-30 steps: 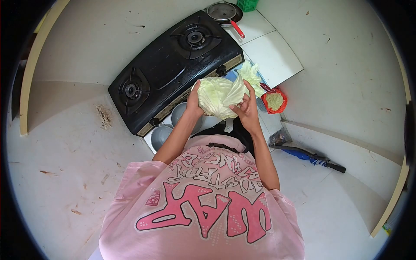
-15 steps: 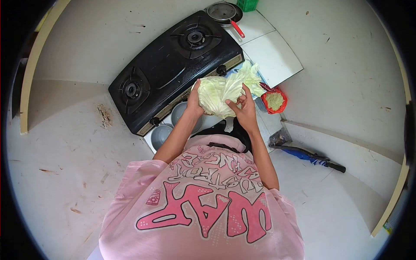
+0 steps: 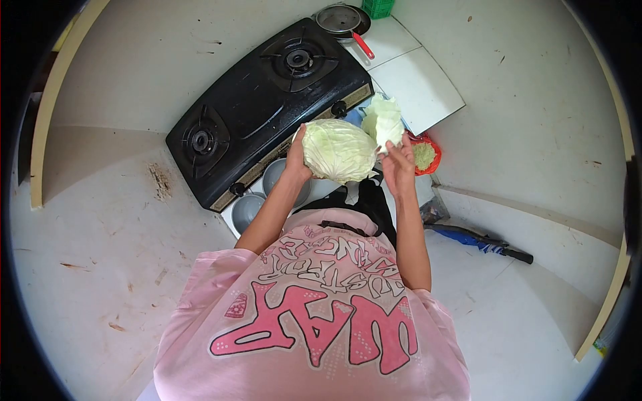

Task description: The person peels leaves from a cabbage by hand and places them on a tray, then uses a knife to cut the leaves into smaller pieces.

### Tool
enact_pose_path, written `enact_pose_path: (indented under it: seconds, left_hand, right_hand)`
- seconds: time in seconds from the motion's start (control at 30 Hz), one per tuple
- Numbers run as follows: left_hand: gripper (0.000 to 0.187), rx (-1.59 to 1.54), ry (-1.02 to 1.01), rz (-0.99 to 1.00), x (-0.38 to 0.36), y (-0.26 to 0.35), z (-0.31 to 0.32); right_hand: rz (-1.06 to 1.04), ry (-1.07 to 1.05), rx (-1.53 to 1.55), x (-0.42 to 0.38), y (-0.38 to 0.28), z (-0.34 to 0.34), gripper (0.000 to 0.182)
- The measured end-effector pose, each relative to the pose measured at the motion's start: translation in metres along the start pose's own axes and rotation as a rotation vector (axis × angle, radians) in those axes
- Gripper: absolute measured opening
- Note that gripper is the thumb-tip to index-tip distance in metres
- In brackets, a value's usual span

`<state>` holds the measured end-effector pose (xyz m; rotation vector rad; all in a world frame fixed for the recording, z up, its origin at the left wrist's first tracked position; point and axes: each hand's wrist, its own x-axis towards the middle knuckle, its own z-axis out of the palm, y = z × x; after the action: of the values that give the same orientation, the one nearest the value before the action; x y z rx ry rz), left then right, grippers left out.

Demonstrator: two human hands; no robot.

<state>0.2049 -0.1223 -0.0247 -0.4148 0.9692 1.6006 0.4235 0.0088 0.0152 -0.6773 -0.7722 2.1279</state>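
Note:
A pale green head of cabbage (image 3: 338, 150) is held up in front of the stove's edge. My left hand (image 3: 298, 159) is wrapped around its left side, thumb on top. To the right, my right hand (image 3: 400, 167) pinches a loose cabbage leaf (image 3: 386, 130), which stands apart from the head. Behind it, the leaf partly covers a light blue item; whether other leaves lie beneath cannot be made out. Just right of the leaf sits a red bag (image 3: 433, 164) with pale green shredded bits inside, partly hidden by my right hand.
A black two-burner stove (image 3: 267, 100) fills the upper left. Two grey bowls (image 3: 247, 212) stand below its front edge. At the back are a strainer with a red handle (image 3: 362, 45) and a green basket (image 3: 378, 8). A blue and black folded umbrella (image 3: 478, 242) lies at right.
My right hand has moved right and slightly down, drawing a leaf off the cabbage. The head's rounded side now shows uncovered. My left hand keeps its hold almost unmoved.

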Motion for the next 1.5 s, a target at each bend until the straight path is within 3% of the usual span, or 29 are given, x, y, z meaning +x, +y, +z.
enact_pose_path:
  seconds: [0.17, 0.3, 0.4, 0.5, 0.53, 0.6, 0.67, 0.8, 0.87, 0.97, 1.1, 1.2, 1.3, 1.4, 1.5]
  left_hand:
    - [0.069, -0.001, -0.027, 0.013, 0.006, -0.001, -0.008]
    - [0.069, -0.001, -0.029, 0.009, 0.0, 0.0, -0.001]
    - [0.068, -0.022, -0.026, -0.006, -0.005, 0.001, 0.003]
    - [0.073, 0.043, -0.06, 0.046, 0.009, -0.004, -0.011]
    - [0.072, 0.04, -0.014, 0.037, 0.009, -0.004, -0.011]
    - [0.072, 0.034, 0.076, 0.016, 0.007, -0.005, -0.008]
    - [0.074, 0.06, 0.118, 0.038, 0.007, -0.008, -0.006]
    - [0.081, 0.159, 0.161, 0.093, -0.019, -0.012, 0.022]
    - [0.09, 0.215, 0.151, 0.126, -0.006, -0.022, 0.007]
    - [0.096, 0.401, 0.171, 0.074, -0.021, -0.015, 0.009]
    - [0.097, 0.623, 0.119, 0.064, -0.044, 0.005, 0.014]
    - [0.082, 0.85, 0.195, 0.154, -0.038, 0.018, 0.003]
    - [0.057, 1.225, 0.172, 0.733, -0.012, 0.02, -0.02]
    - [0.041, 1.359, -0.08, 0.999, -0.027, 0.037, 0.019]
    - [0.04, 1.42, -0.451, 0.967, -0.007, 0.053, 0.039]
  right_hand:
    - [0.008, 0.336, -0.581, 0.049, -0.008, -0.026, 0.064]
    - [0.053, 0.204, -0.757, 0.082, -0.004, -0.05, 0.06]
    - [-0.114, 0.385, -1.339, 0.105, 0.041, -0.087, 0.057]
    - [-0.345, 0.346, -1.305, 0.075, 0.047, -0.049, 0.058]
    - [-0.268, 0.282, -1.227, 0.056, 0.041, -0.026, 0.058]
    - [-0.446, 0.074, -1.237, 0.023, 0.039, -0.001, 0.057]
    - [-0.461, -0.122, -1.266, 0.0, 0.041, 0.014, 0.059]
    - [-0.407, -0.101, -1.476, -0.027, 0.036, 0.039, 0.08]
    - [-0.385, -0.111, -1.576, -0.03, 0.032, 0.04, 0.093]
    - [-0.41, -0.167, -1.524, -0.026, 0.024, 0.034, 0.105]
    - [-0.339, -0.2, -1.445, -0.011, 0.019, 0.03, 0.106]
    - [-0.312, -0.186, -1.426, -0.002, 0.016, 0.027, 0.103]
    - [-0.282, -0.196, -1.411, 0.007, 0.009, 0.023, 0.101]
    - [-0.25, -0.208, -1.412, 0.012, 0.008, 0.022, 0.103]
    - [-0.261, -0.214, -1.412, 0.013, 0.009, 0.02, 0.103]
